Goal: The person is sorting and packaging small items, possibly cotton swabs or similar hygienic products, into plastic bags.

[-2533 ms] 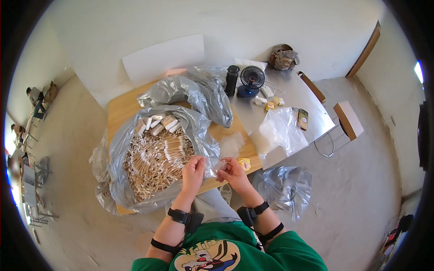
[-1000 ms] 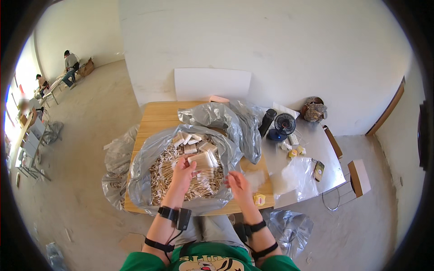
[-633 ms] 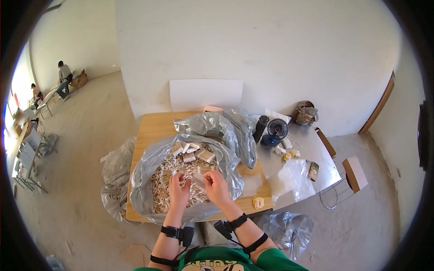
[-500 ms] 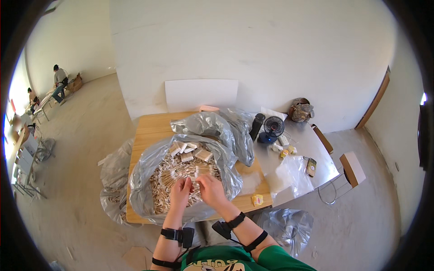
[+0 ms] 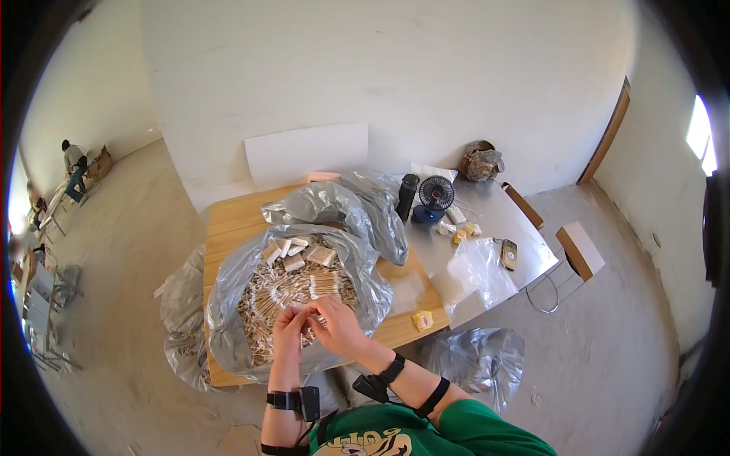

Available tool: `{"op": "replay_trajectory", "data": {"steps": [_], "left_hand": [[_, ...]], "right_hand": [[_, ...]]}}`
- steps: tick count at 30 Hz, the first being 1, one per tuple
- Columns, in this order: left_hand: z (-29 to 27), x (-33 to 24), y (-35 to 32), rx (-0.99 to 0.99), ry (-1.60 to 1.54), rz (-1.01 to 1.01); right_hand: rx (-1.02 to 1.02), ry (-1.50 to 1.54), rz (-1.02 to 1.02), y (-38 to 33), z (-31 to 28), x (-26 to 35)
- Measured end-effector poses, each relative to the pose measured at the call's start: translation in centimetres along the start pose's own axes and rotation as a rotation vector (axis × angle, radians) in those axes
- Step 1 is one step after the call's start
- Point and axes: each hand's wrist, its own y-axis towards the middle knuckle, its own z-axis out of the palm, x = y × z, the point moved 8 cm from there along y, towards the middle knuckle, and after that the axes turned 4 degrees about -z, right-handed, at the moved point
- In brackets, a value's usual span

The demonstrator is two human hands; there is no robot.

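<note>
Left hand point(image 5: 287, 328): pinching, thumb against fingers, a small bundle of pale sticks point(image 5: 309, 325) over the near rim of the open plastic bag point(image 5: 228, 304).
Right hand point(image 5: 339, 328): closing around the same bundle from 3 o'clock, apparently squaring it; the grip itself is too small to confirm.
Stick heap point(image 5: 285, 292): lying loose in the bag at 12 o'clock of the hands, bundled packs point(image 5: 323, 256) beyond.
Wooden table point(image 5: 232, 224): carrying a second crumpled bag point(image 5: 342, 209), crowding the far side.
At 2 o'clock: dark bottle point(image 5: 407, 197), small fan point(image 5: 435, 196).

What the left hand point(image 5: 287, 328) and right hand point(image 5: 334, 327) pinch is too small to tell.
</note>
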Motion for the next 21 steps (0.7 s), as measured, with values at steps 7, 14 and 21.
{"op": "replay_trajectory", "data": {"steps": [7,14,21], "left_hand": [[0.5,-0.6,0.2,-0.003,0.423,0.149],[3.0,-3.8,-1.5,-0.098,0.968,0.595],[4.1,-3.4,-1.7,0.061,1.076,0.646]], "right_hand": [[0.037,0.119,0.206,-0.6,1.1,-3.2],[-0.026,-0.032,0.213,-0.4,0.8,-4.8],[0.051,-0.085,0.148,-0.8,1.6,-5.6]]}}
